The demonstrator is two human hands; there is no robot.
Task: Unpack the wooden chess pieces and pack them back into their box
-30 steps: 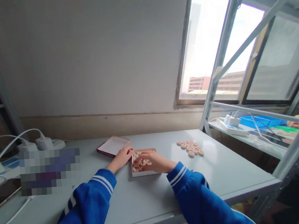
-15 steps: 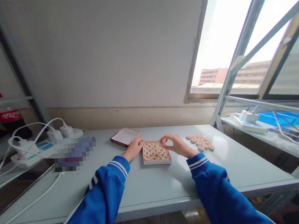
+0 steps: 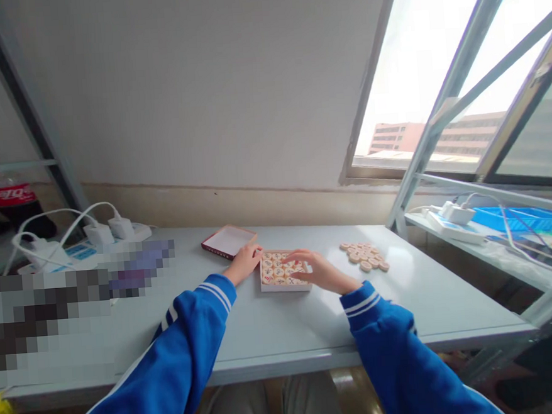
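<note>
Several round wooden Chinese chess pieces (image 3: 274, 271) lie in rows inside a shallow white box (image 3: 285, 287) in the middle of the desk. At the box's upper left corner, my left hand (image 3: 246, 263) grips the rim with curled fingers. My right hand (image 3: 314, 272) hovers over the right side of the box, thumb and fingers apart, and nothing shows between them. It covers some of the pieces there. To the right, a loose cluster of more chess pieces (image 3: 364, 257) lies flat on the desk.
The box lid (image 3: 228, 240) lies inside up behind my left hand. Power strips with white chargers (image 3: 99, 232) and cables stand at the left, near a cola bottle (image 3: 15, 201). A metal frame post (image 3: 433, 120) rises at the right, beside a blue tray (image 3: 527, 216).
My right hand has shifted slightly left over the box, and its thumb and fingers have spread from a near pinch. My left hand stays at the rim. The view has tilted a little.
</note>
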